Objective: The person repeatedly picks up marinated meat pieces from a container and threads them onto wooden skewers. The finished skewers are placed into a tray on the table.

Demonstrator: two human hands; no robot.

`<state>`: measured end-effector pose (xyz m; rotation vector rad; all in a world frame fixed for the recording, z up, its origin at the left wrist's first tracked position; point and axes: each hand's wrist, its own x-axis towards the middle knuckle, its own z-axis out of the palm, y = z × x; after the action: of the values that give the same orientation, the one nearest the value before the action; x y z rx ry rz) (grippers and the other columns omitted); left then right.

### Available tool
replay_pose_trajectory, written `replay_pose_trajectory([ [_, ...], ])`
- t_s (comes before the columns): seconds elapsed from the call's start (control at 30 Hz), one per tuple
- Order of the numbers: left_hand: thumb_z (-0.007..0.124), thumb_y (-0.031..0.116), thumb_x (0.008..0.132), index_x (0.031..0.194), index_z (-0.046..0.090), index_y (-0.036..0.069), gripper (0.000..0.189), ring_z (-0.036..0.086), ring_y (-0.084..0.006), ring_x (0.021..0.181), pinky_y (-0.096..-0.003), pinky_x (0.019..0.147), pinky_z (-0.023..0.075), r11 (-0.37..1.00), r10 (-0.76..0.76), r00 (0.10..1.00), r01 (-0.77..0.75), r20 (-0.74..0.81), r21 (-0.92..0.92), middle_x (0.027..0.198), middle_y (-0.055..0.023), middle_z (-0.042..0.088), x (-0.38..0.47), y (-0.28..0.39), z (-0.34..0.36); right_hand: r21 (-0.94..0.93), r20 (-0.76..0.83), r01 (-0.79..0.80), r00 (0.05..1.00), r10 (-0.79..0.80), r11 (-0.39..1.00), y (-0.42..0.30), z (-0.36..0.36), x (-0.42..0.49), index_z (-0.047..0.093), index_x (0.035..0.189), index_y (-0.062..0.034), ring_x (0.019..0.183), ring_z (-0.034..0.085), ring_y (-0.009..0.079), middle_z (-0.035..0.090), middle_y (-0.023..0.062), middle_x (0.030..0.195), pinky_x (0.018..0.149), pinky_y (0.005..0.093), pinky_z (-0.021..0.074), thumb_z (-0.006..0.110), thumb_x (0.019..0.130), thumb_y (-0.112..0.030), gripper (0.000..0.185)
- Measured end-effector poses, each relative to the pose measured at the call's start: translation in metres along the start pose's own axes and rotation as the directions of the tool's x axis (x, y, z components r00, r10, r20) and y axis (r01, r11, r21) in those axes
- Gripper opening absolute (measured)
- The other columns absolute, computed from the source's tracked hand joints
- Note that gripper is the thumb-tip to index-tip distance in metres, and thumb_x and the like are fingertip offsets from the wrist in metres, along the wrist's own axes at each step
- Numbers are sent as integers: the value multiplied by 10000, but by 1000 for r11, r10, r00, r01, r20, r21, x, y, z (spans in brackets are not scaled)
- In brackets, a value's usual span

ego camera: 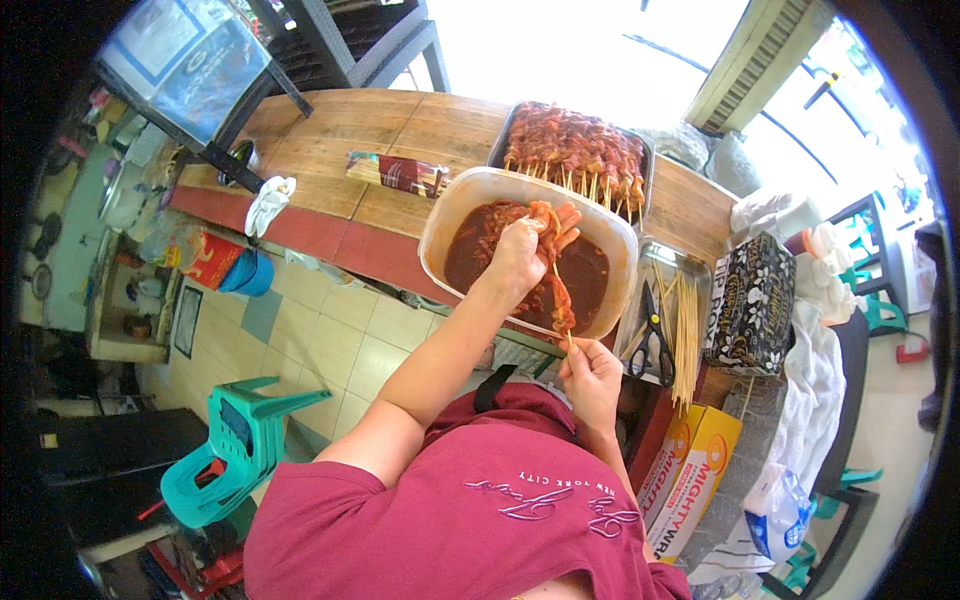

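Over a white plastic tub point(619, 281) of dark red marinade, my left hand point(525, 244) holds a strip of raw marinated meat against its fingers. A bamboo skewer point(556, 270) runs from there toward me, with more meat point(561, 304) threaded lower down. My right hand point(592, 379) pinches the skewer's near end, just outside the tub's near rim. More meat pieces point(502, 217) lie in the marinade, partly hidden by my left hand. Behind the tub, a metal tray point(649, 161) is heaped with meat skewers point(574, 146), their bare stick ends pointing toward me.
Right of the tub, a metal tray point(701, 270) holds loose bamboo skewers point(684, 330) and black-handled scissors point(652, 337). A black patterned box point(754, 300) and yellow wrap boxes point(694, 472) are farther right. A skewer packet point(397, 174) lies on the wooden table point(322, 142). Green plastic chairs point(225, 450) stand left.
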<state>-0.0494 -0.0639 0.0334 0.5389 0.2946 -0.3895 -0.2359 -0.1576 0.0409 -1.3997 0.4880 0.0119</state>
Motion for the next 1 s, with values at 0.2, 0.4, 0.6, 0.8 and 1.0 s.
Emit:
replay_pose_trajectory([
  [0.2,372,31,922,1037,500,27,172,565,-359,1121,-471,978,464,979,-34,999,28,28,203,1159,-228,588,-10,-2,-3,332,180,-232,967,180,914,-12,-8,8,611,933,11,399,340,30,521,-8,609,360,185,244,524,944,-91,134],
  [0.4,409,94,954,1034,501,18,144,577,-337,1104,-462,966,474,979,-124,989,109,77,173,1149,-219,592,-22,-11,-9,431,272,-312,940,208,847,-19,-10,22,603,944,13,389,349,44,526,4,612,350,195,257,531,941,-103,136],
  [0.6,556,174,926,1090,529,35,217,582,-301,1105,-440,956,478,945,-137,986,103,90,309,1151,-191,602,-24,-10,-6,-308,-34,304,944,-329,902,-5,6,20,621,874,12,486,388,41,502,-14,604,447,217,309,522,931,-76,144],
  [0.8,638,214,879,1178,569,32,356,609,-239,1035,-374,870,497,825,-362,914,224,182,518,1166,-105,605,25,15,-18,31,-37,39,999,-38,999,-18,-31,29,626,917,-10,496,384,29,513,-29,619,438,188,272,521,941,-86,132],
  [1.0,664,66,719,1092,650,83,374,638,-285,970,-384,851,493,-397,-211,877,-481,432,782,1040,-155,667,84,-18,-28,125,-108,79,992,-66,989,-21,-59,33,613,941,-3,413,339,11,502,-30,607,362,170,232,533,942,-114,137],
])
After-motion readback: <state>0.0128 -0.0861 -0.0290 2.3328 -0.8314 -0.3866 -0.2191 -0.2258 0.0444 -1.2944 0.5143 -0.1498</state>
